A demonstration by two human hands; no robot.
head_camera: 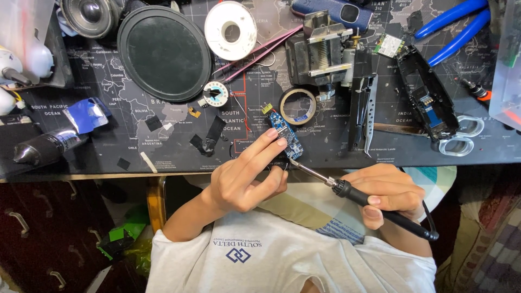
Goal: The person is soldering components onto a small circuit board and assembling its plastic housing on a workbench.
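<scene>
Hands work closest to the camera, at the near edge of the surface (380,154), which is covered by a dark world-map mat. The right hand (388,191) has its grip closed around the black handle of a soldering iron (358,195), held like a pen, likely so the thin metal tip can be steered finely; the tip reaches left to the lower end of a small blue circuit board (285,135). The left hand (244,176) pins that board in place, its fingers (271,142) pressed together on the board's near edge, seemingly to keep it from sliding under the tip. The board lies flat on the mat, just in front of the person.

Just beyond it sits a roll of tape (298,106), and black tape scraps (209,138) lie to the left. Farther back stand a small metal vise (320,49), a white spool (230,30) and a black round disc (164,52). At the far right lie blue-handled pliers (453,27) and an opened black casing (426,92), within reach yet clear of the hot tip.
</scene>
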